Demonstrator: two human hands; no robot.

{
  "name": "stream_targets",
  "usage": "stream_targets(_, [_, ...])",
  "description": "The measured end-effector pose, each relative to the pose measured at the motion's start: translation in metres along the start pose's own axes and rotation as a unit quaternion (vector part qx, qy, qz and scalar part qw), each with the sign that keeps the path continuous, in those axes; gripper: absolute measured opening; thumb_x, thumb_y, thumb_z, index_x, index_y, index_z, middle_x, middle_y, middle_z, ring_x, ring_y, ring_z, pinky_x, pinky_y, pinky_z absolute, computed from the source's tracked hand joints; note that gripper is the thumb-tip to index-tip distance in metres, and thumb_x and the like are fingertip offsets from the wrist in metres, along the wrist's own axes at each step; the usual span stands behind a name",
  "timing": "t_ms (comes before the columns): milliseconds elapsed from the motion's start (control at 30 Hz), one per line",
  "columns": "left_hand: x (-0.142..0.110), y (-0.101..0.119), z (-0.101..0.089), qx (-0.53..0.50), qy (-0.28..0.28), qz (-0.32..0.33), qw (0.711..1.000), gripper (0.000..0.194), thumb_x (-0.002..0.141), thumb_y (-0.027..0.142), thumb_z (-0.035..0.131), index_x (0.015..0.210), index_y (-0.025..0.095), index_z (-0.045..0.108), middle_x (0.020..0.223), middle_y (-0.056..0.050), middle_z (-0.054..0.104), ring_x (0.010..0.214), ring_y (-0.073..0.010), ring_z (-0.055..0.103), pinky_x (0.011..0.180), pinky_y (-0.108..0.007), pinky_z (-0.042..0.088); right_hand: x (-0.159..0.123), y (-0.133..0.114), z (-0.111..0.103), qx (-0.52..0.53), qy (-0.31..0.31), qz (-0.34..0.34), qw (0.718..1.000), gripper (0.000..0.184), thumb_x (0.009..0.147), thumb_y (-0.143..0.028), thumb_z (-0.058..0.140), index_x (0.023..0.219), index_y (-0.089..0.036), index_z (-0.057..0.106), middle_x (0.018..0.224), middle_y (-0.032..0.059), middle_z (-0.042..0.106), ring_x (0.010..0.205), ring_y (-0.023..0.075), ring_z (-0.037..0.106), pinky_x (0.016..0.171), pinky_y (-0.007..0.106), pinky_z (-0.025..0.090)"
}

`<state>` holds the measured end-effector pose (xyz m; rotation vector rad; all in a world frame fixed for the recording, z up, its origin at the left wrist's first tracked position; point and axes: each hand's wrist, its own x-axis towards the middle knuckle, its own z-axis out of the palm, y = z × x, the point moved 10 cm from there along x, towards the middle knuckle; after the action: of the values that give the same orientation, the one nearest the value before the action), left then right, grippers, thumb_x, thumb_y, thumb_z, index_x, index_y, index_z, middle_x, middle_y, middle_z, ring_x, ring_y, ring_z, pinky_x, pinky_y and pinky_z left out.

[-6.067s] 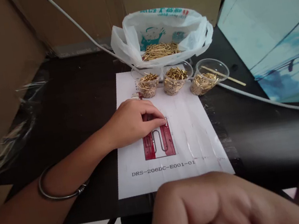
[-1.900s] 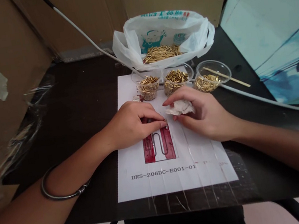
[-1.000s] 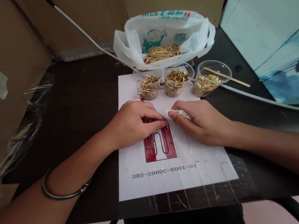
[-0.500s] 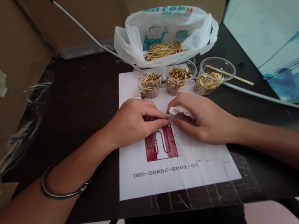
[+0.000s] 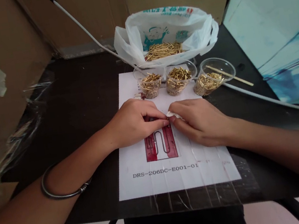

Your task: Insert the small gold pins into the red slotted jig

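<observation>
My left hand (image 5: 135,121) lies curled on a small red circuit board (image 5: 160,146), its fingertips pressing the board's top edge. The board rests on a white printed sheet (image 5: 176,172) taped to the dark table. My right hand (image 5: 198,119) is closed round a crumpled white tissue (image 5: 173,114) and pinches it against the board's top right corner, touching my left fingertips. A metal bangle (image 5: 61,190) circles my left wrist.
Three clear cups of small brass pins (image 5: 149,85) (image 5: 180,78) (image 5: 209,79) stand behind my hands; the right cup holds a wooden stick (image 5: 231,76). A white plastic bag (image 5: 165,35) with more pins sits behind. A white cable (image 5: 263,99) crosses the table. Cardboard walls stand behind.
My right hand came up from the near edge with the tissue, reached the board's corner, lifted slightly, and now presses the tissue down there again. My left hand has stayed on the board.
</observation>
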<state>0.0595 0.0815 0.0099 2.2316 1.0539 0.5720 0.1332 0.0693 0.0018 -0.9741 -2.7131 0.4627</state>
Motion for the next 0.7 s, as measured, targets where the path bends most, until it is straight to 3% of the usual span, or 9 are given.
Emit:
stream_targets(133, [0.0005, 0.0009, 0.0001, 0.008, 0.001, 0.003, 1.0, 0.013, 0.082, 0.024, 0.065, 0.079, 0.02, 0.076, 0.072, 0.0, 0.068, 0.066, -0.0091, 0.06, 0.062, -0.021, 0.044, 0.0011, -0.0046, 0.0019, -0.017, -0.009, -0.014, 1.0, 0.014, 0.089, -0.026, 0.037, 0.08, -0.018, 0.043, 0.073, 0.0015, 0.051, 0.065, 0.0137, 0.043, 0.061, 0.03, 0.026])
stream_targets(333, [-0.0001, 0.0038, -0.0007, 0.022, 0.004, 0.017, 1.0, 0.014, 0.082, 0.022, 0.063, 0.078, 0.02, 0.076, 0.07, 0.001, 0.067, 0.065, -0.0082, 0.059, 0.063, -0.02, 0.043, 0.0031, -0.0006, -0.0012, -0.001, 0.014, 0.017, 1.0, 0.036, 0.097, -0.044, 0.031, 0.075, -0.018, 0.044, 0.07, -0.0001, 0.049, 0.061, 0.0112, 0.041, 0.057, 0.029, 0.021])
stream_targets(700, [-0.0001, 0.0013, 0.0, 0.01, 0.005, 0.011, 1.0, 0.012, 0.082, 0.023, 0.065, 0.081, 0.021, 0.077, 0.074, 0.001, 0.07, 0.067, -0.0087, 0.062, 0.063, -0.02, 0.044, 0.0034, 0.0005, -0.0009, 0.034, 0.0, 0.003, 0.999, 0.023, 0.095, -0.027, 0.032, 0.077, -0.018, 0.044, 0.071, -0.0003, 0.051, 0.062, 0.0113, 0.043, 0.06, 0.029, 0.023])
